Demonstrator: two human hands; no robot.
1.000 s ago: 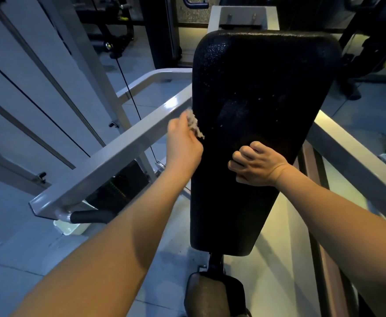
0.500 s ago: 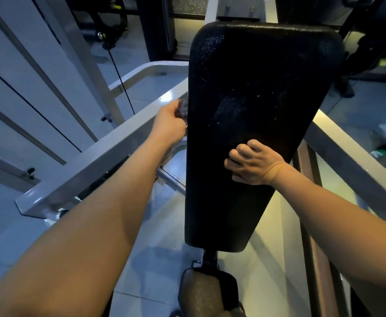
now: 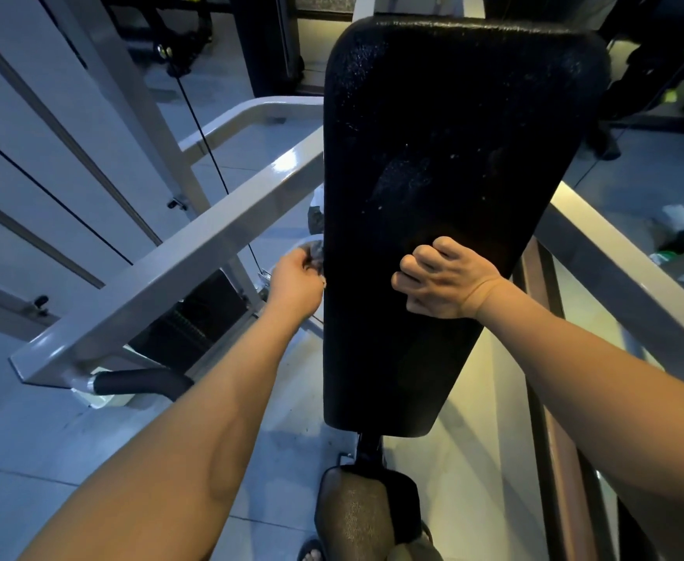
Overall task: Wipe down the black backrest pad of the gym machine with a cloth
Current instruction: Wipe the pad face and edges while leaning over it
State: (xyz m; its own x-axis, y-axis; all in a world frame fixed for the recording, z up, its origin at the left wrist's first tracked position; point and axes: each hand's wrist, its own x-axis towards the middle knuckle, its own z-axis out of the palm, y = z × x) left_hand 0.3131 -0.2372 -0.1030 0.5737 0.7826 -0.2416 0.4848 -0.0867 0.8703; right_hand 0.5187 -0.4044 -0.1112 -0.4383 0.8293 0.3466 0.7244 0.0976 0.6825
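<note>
Grey floor tiles (image 3: 69,439) surround the black backrest pad (image 3: 453,135). At its left edge the left grip (image 3: 297,277) pinches a cloth (image 3: 316,251) — the right grip (image 3: 449,283), curled and empty, rests on its face.

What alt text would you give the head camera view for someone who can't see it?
A person's left hand holds a small grey cloth at the left edge of a tall black padded backrest, while the right hand rests curled on its front.

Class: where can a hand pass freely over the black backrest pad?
Free: the black backrest pad above the right hand to its top edge, and below it to the bottom. Crowded: mid-height, left hand pinching a grey cloth at the left edge.
</note>
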